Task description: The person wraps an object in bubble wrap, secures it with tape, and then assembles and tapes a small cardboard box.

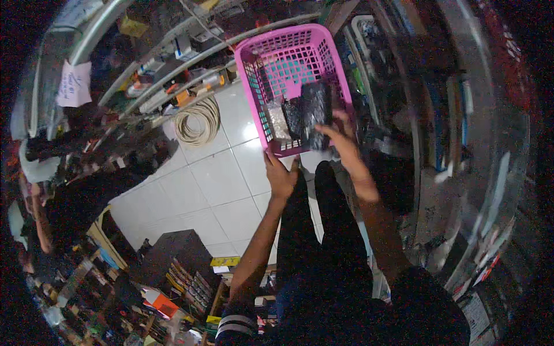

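Note:
A pink plastic basket (292, 32) with slotted walls is in front of me. My left hand (280, 173) grips its near left corner, with fingers at the rim. Over the basket's near right part, my right hand (342, 134) is at a black plastic-wrapped bundle (316, 112), its fingers on the bundle's right side; the hand is somewhat blurred. Beside the bundle lie another dark packet (293, 116) and a clear bag of pale contents (278, 120). Something teal shows through the basket's slots.
A coil of cream cable (197, 122) lies on the white tiled floor (220, 177) to the left. Cluttered shelves (190, 60) run along the upper left, with more on the right. A dark cabinet (173, 251) stands at the lower left. Part of another person's arm (41, 220) shows far left.

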